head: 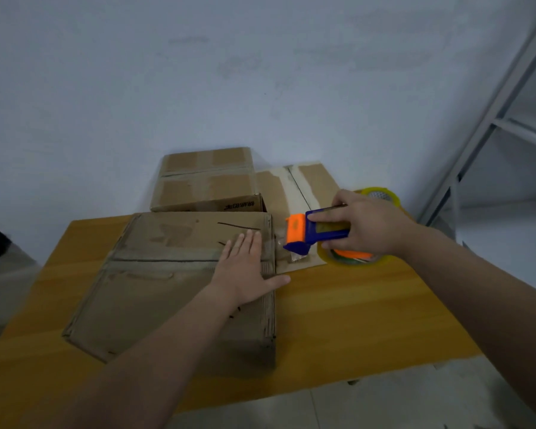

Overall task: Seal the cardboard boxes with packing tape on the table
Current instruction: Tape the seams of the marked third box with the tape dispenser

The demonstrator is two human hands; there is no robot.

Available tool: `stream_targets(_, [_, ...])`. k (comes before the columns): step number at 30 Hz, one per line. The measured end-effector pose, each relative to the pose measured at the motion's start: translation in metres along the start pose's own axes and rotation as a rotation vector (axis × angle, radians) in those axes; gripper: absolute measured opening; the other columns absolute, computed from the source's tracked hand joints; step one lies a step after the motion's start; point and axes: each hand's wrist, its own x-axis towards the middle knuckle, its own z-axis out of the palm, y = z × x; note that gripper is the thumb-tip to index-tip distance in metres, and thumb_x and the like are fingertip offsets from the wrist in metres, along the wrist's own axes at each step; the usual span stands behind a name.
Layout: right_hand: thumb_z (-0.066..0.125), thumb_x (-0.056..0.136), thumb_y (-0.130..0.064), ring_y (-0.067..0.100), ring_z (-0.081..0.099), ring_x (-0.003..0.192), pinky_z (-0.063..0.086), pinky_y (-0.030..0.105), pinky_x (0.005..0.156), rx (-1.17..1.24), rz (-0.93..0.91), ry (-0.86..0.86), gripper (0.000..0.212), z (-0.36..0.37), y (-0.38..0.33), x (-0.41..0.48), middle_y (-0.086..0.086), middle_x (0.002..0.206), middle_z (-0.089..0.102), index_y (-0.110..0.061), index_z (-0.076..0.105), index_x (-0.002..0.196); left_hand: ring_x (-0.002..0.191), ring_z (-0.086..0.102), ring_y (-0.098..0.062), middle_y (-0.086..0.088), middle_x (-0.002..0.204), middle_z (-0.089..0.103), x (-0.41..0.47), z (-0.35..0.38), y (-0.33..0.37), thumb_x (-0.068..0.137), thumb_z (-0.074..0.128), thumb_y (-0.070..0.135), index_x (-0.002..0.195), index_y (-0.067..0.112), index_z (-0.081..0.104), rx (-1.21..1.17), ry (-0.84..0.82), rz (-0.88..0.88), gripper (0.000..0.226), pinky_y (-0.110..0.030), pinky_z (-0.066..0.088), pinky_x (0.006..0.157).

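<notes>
A large cardboard box (155, 274) sits on the wooden table (353, 320), with a strip of tape along its top seam. My left hand (248, 270) lies flat on the box's right end, fingers spread. My right hand (365, 224) grips a blue and orange tape dispenser (310, 232) just past the box's right edge, its orange head pointing at the box. A yellowish tape roll (353, 258) is on the dispenser below my hand.
A smaller taped box (205, 181) stands behind the large one by the wall. A flat piece of cardboard (300, 187) lies to its right, with another tape roll (381, 195) beyond it. A grey metal rack (508, 103) stands at the right.
</notes>
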Motion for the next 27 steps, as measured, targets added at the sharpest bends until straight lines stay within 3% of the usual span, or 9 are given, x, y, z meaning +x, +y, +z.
stream_targets(3, [0.064, 0.08, -0.054, 0.008, 0.043, 0.097, 0.047, 0.028, 0.073, -0.01, -0.021, -0.009, 0.06, 0.001, 0.002, -0.001, -0.006, 0.115, 0.045, -0.042, 0.046, 0.136, 0.145, -0.008, -0.021, -0.008, 0.158, -0.008, 0.001, 0.001, 0.01, 0.08, 0.037, 0.075, 0.149, 0.013, -0.01, 0.022, 0.072, -0.062, 0.104, -0.036, -0.012, 0.109])
stream_targets(10, [0.063, 0.081, -0.055, 0.011, 0.044, 0.104, 0.042, 0.024, 0.072, -0.006, -0.038, -0.032, 0.062, 0.01, 0.005, -0.004, -0.005, 0.118, 0.045, -0.041, 0.043, 0.138, 0.144, -0.009, -0.018, -0.004, 0.158, -0.009, 0.004, 0.002, 0.024, 0.093, 0.036, 0.053, 0.148, 0.015, -0.011, 0.078, 0.064, -0.073, 0.082, -0.04, -0.012, 0.11])
stream_targets(17, [0.065, 0.075, -0.062, 0.014, 0.045, 0.102, 0.03, 0.024, 0.068, -0.052, -0.058, -0.095, 0.069, 0.029, 0.008, -0.002, -0.005, 0.115, 0.042, -0.045, 0.041, 0.138, 0.144, -0.01, -0.015, -0.001, 0.158, -0.012, 0.003, 0.01, 0.017, 0.093, 0.022, 0.057, 0.149, 0.017, -0.011, 0.123, -0.042, -0.097, 0.076, -0.045, -0.019, 0.108])
stream_targets(23, [0.064, 0.079, -0.057, 0.015, 0.047, 0.103, 0.044, 0.029, 0.075, -0.037, -0.013, -0.155, 0.066, 0.041, 0.038, -0.03, -0.005, 0.12, 0.041, -0.046, 0.039, 0.139, 0.143, -0.016, -0.014, -0.001, 0.156, -0.02, 0.006, 0.011, 0.017, 0.094, 0.018, 0.051, 0.147, 0.017, -0.017, 0.131, -0.108, -0.104, 0.072, -0.047, -0.022, 0.106])
stream_targets(27, [0.057, 0.083, -0.059, 0.018, 0.047, 0.103, 0.04, 0.029, 0.072, -0.149, -0.085, -0.169, 0.06, 0.043, 0.037, -0.023, -0.002, 0.118, 0.043, -0.047, 0.038, 0.139, 0.142, -0.017, -0.014, 0.0, 0.155, -0.021, 0.005, 0.012, 0.017, 0.095, 0.017, 0.055, 0.147, 0.017, -0.016, 0.11, -0.093, -0.113, 0.073, -0.049, -0.023, 0.105])
